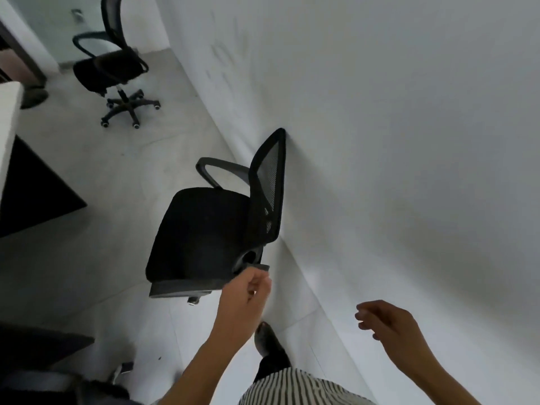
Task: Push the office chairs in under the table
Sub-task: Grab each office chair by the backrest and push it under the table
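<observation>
A black office chair (pixel 201 229) with a mesh back stands in the middle of the view, its back close to the white wall. My left hand (pixel 245 293) is at the near armrest end of this chair, fingers curled around its tip. My right hand (pixel 385 323) hovers to the right in front of the wall, fingers loosely bent, holding nothing. A second black office chair (pixel 112 65) on a five-wheel base stands farther off at the upper left. The table (pixel 8 118) with a light top and dark side panel runs along the left edge.
A white wall (pixel 380 141) fills the right side, close behind the near chair. Grey floor (pixel 117 171) lies open between chairs and table. My foot (pixel 267 343) is on the floor below my left hand. Dark objects sit at the bottom left.
</observation>
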